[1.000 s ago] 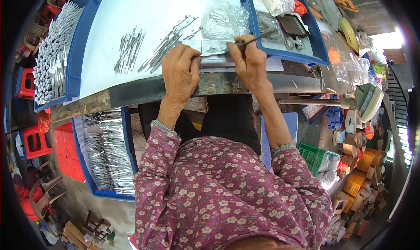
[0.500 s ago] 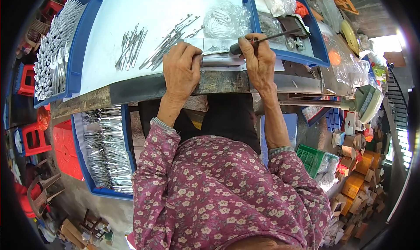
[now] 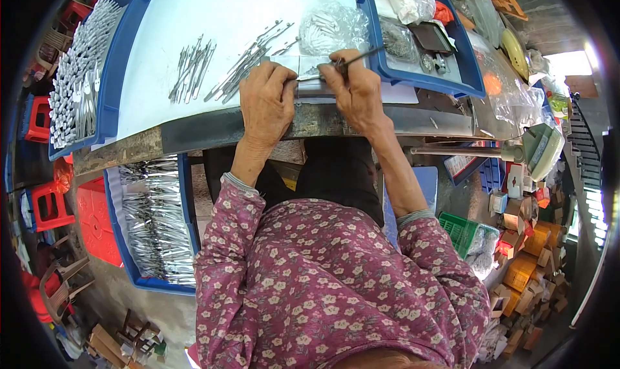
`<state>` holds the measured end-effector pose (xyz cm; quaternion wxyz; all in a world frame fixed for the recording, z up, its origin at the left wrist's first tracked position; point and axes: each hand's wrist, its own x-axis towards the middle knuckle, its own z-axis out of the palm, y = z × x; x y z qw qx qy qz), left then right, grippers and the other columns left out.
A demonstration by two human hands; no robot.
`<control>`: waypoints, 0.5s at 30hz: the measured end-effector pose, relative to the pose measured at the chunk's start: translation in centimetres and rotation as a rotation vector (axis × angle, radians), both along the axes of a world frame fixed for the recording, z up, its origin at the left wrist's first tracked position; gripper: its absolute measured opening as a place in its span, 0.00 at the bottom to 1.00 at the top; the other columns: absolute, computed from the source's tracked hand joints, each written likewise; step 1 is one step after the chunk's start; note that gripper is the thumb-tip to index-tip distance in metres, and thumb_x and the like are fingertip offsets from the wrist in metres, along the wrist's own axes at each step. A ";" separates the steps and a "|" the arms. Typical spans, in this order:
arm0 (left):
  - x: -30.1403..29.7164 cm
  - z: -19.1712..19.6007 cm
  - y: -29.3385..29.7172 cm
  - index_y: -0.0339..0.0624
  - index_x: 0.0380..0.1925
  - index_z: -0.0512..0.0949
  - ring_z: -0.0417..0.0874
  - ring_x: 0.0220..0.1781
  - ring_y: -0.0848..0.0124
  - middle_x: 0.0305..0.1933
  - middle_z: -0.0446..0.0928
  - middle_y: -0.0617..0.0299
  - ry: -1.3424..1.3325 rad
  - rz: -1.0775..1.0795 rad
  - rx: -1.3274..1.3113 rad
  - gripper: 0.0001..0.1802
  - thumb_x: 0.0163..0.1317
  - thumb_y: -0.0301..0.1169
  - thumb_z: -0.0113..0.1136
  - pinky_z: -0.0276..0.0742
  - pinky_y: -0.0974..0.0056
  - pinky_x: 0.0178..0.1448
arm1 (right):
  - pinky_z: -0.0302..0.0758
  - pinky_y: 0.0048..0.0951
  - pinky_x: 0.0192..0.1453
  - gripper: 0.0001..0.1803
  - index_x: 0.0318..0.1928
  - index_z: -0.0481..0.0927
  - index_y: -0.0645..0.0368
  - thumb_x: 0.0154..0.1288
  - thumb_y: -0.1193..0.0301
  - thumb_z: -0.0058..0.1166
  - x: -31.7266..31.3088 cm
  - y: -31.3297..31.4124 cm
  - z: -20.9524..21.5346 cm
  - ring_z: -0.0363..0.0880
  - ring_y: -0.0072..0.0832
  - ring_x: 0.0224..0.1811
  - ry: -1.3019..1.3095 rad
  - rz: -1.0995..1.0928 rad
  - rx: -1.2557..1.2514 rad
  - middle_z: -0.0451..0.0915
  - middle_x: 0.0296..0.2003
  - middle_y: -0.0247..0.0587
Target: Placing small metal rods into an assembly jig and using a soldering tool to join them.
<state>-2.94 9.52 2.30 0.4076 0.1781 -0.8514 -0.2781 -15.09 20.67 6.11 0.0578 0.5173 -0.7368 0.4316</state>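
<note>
My left hand [image 3: 266, 101] is at the table's near edge, its thumb and fingers pinched on the end of a thin metal strip [image 3: 309, 78]. Close to its right, my right hand [image 3: 359, 92] is closed round a screwdriver [image 3: 363, 57]; the dark handle is mostly hidden by the fingers, and the shaft sticks out to the upper right. Beyond my left hand lies a loose bunch of slim metal pieces [image 3: 248, 62], with a smaller bunch [image 3: 194, 70] to its left. A clear plastic bag [image 3: 332, 30] of small parts lies just past my right hand.
A blue tray [image 3: 123, 59] full of slim metal pieces stands at the left. Another blue tray [image 3: 426, 85] at the right holds bags and small parts. Below the table's left side is a blue crate [image 3: 190, 201] of metal pieces. A lamp [image 3: 542, 151] sits right of the table edge.
My right hand has moved left with the screwdriver, nearer to my left hand, and the shaft no longer reaches over the right tray's middle. My left hand has hardly moved.
</note>
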 end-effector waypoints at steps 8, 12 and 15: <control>0.2 0.7 0.0 0.43 0.27 0.76 0.72 0.36 0.63 0.31 0.70 0.62 -0.069 -0.003 -0.023 0.05 0.49 0.23 0.58 0.62 0.60 0.38 | 0.68 0.21 0.24 0.13 0.36 0.72 0.64 0.63 0.65 0.53 -1.5 0.9 0.6 0.71 0.20 0.20 -0.486 -0.085 -0.160 0.75 0.20 0.35; -0.4 1.4 0.6 0.41 0.29 0.76 0.71 0.37 0.62 0.33 0.70 0.59 -0.049 -0.021 -0.073 0.06 0.49 0.23 0.58 0.63 0.59 0.39 | 0.69 0.25 0.26 0.13 0.36 0.73 0.63 0.63 0.64 0.53 -2.2 0.7 2.6 0.73 0.23 0.20 -0.429 -0.109 -0.142 0.75 0.20 0.37; -1.7 1.1 1.1 0.42 0.30 0.75 0.70 0.38 0.61 0.33 0.69 0.60 -0.105 -0.058 -0.173 0.08 0.47 0.24 0.60 0.64 0.59 0.40 | 0.69 0.30 0.28 0.14 0.36 0.73 0.62 0.62 0.62 0.52 -3.3 -0.2 3.4 0.75 0.31 0.21 -0.156 -0.139 -0.065 0.76 0.19 0.41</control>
